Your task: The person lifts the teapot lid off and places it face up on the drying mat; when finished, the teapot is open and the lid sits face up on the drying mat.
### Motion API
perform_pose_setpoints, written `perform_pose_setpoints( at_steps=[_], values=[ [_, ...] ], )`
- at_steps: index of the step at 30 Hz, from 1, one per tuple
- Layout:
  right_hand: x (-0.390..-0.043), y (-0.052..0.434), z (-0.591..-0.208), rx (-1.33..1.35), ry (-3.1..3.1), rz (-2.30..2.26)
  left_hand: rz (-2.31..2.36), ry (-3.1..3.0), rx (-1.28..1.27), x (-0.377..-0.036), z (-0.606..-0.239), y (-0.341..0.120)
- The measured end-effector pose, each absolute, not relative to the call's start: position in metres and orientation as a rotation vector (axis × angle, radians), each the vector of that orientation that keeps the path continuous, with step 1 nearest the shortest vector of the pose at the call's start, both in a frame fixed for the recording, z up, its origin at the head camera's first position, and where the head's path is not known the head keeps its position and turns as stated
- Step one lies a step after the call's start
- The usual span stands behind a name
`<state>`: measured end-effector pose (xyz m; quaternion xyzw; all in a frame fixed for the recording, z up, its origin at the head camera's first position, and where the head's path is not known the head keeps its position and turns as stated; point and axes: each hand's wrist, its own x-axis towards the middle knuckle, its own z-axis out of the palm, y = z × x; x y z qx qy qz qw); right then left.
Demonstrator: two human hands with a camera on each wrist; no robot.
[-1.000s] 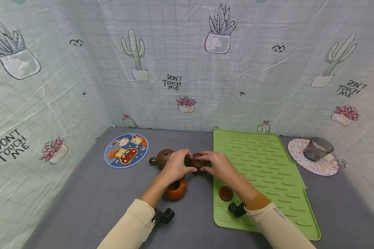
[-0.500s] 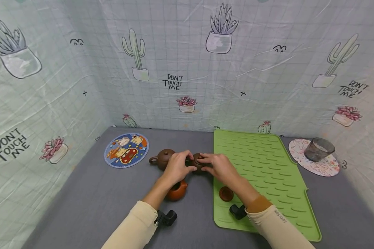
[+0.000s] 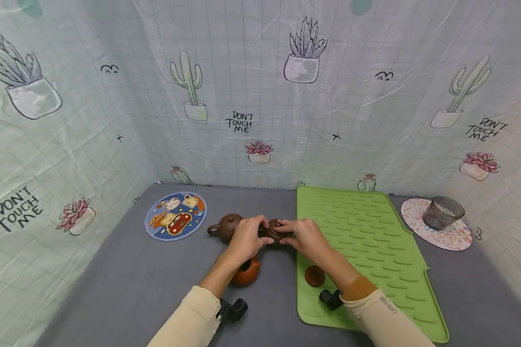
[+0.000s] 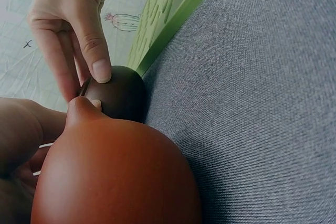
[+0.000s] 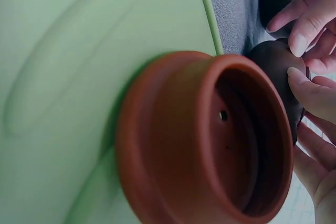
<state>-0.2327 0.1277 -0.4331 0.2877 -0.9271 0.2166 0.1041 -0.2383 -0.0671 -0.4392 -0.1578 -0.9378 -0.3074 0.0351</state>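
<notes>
Below the centre of the head view, the left hand [image 3: 247, 237] and right hand [image 3: 309, 236] curl round the dark teapot [image 3: 276, 237], thumbs on its body — light, even pressure should steady it best.

From here I see pale, creased sheets [image 3: 260, 62] printed with cacti [image 3: 193, 112] round three sides of a grey table [image 3: 152, 284].

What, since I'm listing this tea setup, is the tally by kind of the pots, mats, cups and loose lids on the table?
Pots: 3 (left brown pot, right brown pot, orange pot)
Mats: 3 (green mat, blue round mat, pink round mat)
Cups: 1 (grey cup)
Loose lids: 1 (reddish lid)
Total: 8
</notes>
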Motion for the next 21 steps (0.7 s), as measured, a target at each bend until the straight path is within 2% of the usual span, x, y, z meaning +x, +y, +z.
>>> perform_pose_setpoints(
  at_steps=[21],
  values=[
    [-0.2359, 0.1340, -0.4382, 0.904, -2.632, 0.750, -0.962, -2.909, -0.473, -0.2402, -0.4399, -0.0685]
  ],
)
